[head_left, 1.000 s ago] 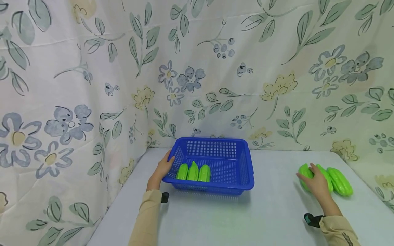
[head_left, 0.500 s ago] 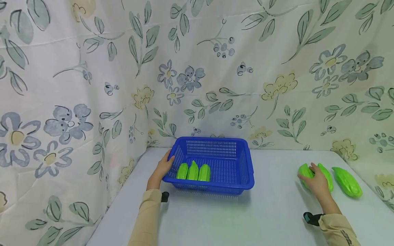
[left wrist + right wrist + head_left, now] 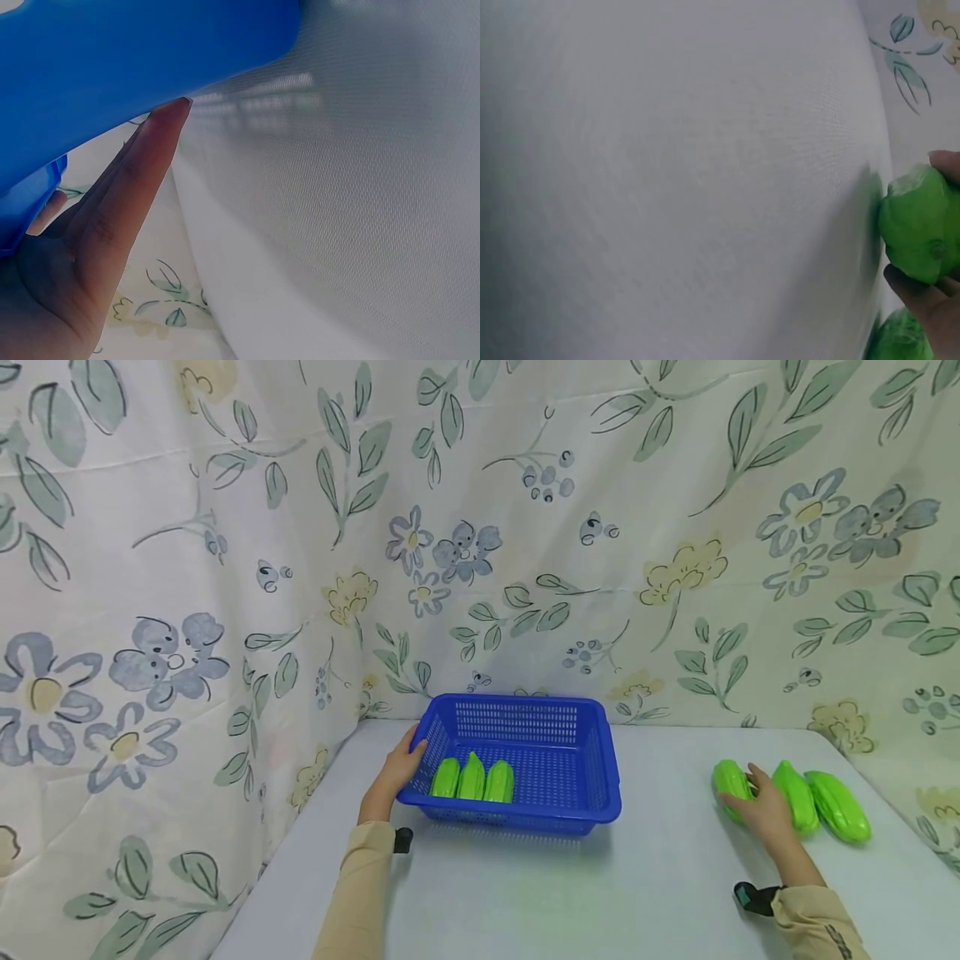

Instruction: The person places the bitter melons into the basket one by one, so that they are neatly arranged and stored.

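A blue plastic basket (image 3: 517, 812) with slotted walls stands toward the back of the table, three bright green ridged gourds (image 3: 472, 778) side by side in its left part. My left hand (image 3: 396, 777) grips its left rim, thumb on top; in the left wrist view the fingers (image 3: 131, 187) extend against the blue outer side. At the right, my right hand (image 3: 767, 810) holds a green ridged gourd (image 3: 727, 777) between thumb and fingers. The right wrist view shows this gourd (image 3: 916, 225) end-on; whether it touches the table I cannot tell.
Two more green gourds lie right of my right hand: a nearer one (image 3: 799, 802) and an outer one (image 3: 842, 810). The table (image 3: 540, 893) has a white cover. A flower-patterned curtain (image 3: 525, 635) rises along its back and left side.
My right hand has moved slightly left with the gourd, away from the other two. The outermost gourd rolled right, then back left a little. My left hand and the basket stay put.
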`<state>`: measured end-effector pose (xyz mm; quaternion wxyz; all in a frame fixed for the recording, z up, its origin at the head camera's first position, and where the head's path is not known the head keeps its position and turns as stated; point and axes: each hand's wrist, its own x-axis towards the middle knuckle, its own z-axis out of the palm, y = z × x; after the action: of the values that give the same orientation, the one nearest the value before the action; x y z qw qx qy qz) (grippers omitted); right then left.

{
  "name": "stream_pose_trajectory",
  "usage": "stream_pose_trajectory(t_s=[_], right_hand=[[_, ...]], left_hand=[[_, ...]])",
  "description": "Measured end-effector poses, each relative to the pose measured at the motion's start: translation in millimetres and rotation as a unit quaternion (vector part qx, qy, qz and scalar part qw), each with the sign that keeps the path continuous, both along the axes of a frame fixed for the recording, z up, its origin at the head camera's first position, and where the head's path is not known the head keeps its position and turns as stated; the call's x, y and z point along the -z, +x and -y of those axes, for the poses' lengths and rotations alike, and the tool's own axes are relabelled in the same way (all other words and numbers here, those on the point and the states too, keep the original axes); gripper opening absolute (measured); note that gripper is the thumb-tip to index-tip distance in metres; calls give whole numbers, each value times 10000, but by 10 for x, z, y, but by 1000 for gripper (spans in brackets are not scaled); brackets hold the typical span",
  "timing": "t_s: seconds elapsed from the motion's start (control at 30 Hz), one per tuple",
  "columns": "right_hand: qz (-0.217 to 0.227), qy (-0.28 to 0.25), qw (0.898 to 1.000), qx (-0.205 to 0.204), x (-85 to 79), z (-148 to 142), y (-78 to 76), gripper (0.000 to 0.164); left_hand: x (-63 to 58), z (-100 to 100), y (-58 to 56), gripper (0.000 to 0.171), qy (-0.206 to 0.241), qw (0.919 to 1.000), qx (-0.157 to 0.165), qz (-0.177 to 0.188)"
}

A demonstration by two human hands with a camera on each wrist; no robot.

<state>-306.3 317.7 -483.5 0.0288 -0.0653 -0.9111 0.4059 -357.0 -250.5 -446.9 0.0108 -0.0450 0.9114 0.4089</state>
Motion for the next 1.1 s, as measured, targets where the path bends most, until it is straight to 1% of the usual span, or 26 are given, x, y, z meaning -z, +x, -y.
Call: stream_pose_trajectory(t_s=[0.33,0.57,0.87,1.1], right_hand=[[-54,-28,9999,95,-31,45,4,86],[-62,-135,9998,158,-121,104,15,85],[-499,-56,9987,52,-224,193,29,84],[-827,-60,9965,65,-337,299,-3,82]], left_hand=[[-10,-5,5,60,19,10000,-22,25],[-8,0,9,59,-3,10000,13,-15],[24,10,12,60,2,10000,44,-63],[12,2,9,60,-42,10000,34,-63]])
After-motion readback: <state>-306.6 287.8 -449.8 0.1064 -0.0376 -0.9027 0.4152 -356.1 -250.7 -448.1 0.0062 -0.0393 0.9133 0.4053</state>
